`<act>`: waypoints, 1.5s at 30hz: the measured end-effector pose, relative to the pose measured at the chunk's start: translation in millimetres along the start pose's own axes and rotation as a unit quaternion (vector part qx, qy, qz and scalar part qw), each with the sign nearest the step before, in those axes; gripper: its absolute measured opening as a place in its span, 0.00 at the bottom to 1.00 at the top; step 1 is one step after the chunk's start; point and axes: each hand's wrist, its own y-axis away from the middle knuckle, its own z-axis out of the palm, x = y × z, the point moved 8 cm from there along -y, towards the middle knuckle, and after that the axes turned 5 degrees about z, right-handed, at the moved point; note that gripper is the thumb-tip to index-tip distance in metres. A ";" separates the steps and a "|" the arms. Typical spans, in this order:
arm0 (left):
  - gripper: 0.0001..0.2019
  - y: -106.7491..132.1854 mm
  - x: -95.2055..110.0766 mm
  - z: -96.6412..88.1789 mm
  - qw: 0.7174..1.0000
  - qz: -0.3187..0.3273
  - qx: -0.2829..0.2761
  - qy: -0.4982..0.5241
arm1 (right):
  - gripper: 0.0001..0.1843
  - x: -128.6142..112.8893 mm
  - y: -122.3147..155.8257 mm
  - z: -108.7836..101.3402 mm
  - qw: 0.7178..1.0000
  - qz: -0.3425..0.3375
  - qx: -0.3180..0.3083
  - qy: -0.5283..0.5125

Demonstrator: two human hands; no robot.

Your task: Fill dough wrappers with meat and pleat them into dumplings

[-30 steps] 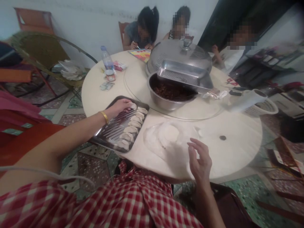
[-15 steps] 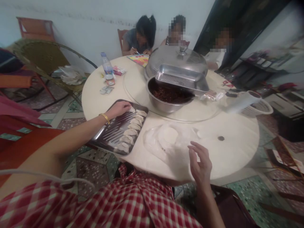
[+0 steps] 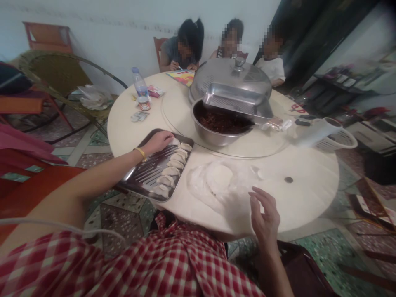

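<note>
My left hand (image 3: 159, 141) reaches over a metal tray (image 3: 140, 176) at the table's left edge, fingers closed on a dumpling (image 3: 174, 142) at the far end of a row of folded dumplings (image 3: 170, 170). My right hand (image 3: 265, 215) hovers at the near table edge, fingers loosely spread and holding nothing. Between the hands a stack of round wrappers (image 3: 219, 175) lies on a floured patch. Beyond it a steel bowl of dark filling (image 3: 221, 122) stands with a second tray (image 3: 236, 104) resting across it.
A domed metal lid (image 3: 230, 76) sits behind the bowl. A water bottle (image 3: 139, 83), a small jar (image 3: 144, 103), a white cup (image 3: 318, 130) and a basket (image 3: 338, 140) stand on the round table (image 3: 309, 185). Three people sit at the far side. Chairs stand at left.
My left hand stays at the far dumpling on the tray. My right hand has sunk slightly toward the table's near edge. The view shifted a little.
</note>
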 end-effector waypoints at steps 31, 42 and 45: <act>0.13 -0.4 -7.4 -4.6 0.979 -0.009 -0.058 -0.197 | 0.10 5.3 9.7 -11.5 0.999 0.045 0.010 0.024; 0.17 0.1 4.8 -10.5 0.978 0.026 -0.038 -0.201 | 0.09 10.0 15.3 -15.9 0.998 0.061 0.015 0.022; 0.17 0.2 9.3 -8.6 0.974 0.039 -0.033 -0.221 | 0.09 8.1 15.7 -17.5 0.998 0.054 0.019 0.025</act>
